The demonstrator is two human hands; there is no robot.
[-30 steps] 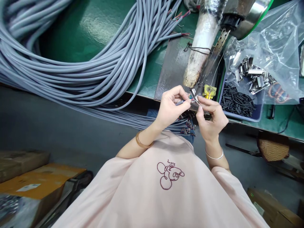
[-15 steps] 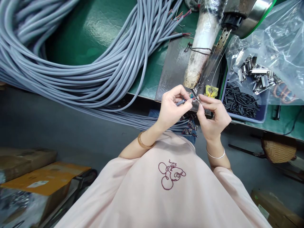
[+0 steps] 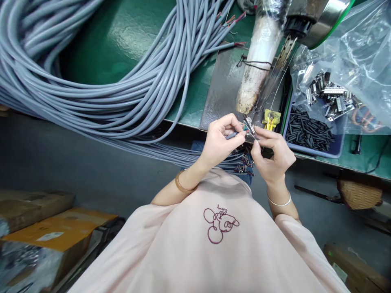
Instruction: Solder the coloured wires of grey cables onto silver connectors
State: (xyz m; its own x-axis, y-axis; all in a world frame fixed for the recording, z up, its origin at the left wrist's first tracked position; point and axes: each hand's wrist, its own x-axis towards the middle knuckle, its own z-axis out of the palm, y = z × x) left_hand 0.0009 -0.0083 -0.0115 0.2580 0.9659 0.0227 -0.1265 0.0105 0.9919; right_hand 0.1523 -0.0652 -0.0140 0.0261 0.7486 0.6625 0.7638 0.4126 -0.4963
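Note:
My left hand (image 3: 224, 136) is closed on the end of a grey cable (image 3: 231, 135), whose thin coloured wires fan out past the fingertips. Just beyond them a metal multi-pin connector (image 3: 249, 124) lies at the bench edge, close against the wires. Thumb and forefinger of my right hand (image 3: 271, 150) pinch a thin pale wire (image 3: 254, 137) beside the connector. Whether each wire is joined to a pin is too small to tell. Above both hands hangs a stained, plastic-wrapped cylinder (image 3: 255, 69), its tip near the connector.
Bundled grey cables (image 3: 146, 93) cover the left of the green bench. At right stands a blue bin (image 3: 339, 151) with short black sleeves (image 3: 308, 130) and bagged connectors (image 3: 334, 95). A yellow sponge (image 3: 271, 117) sits near my right hand. Finished-looking cable ends (image 3: 244, 162) hang below the edge.
Both hands have shifted slightly to the left, and my right fingertips are a little lower. More of the connector shows between the hands.

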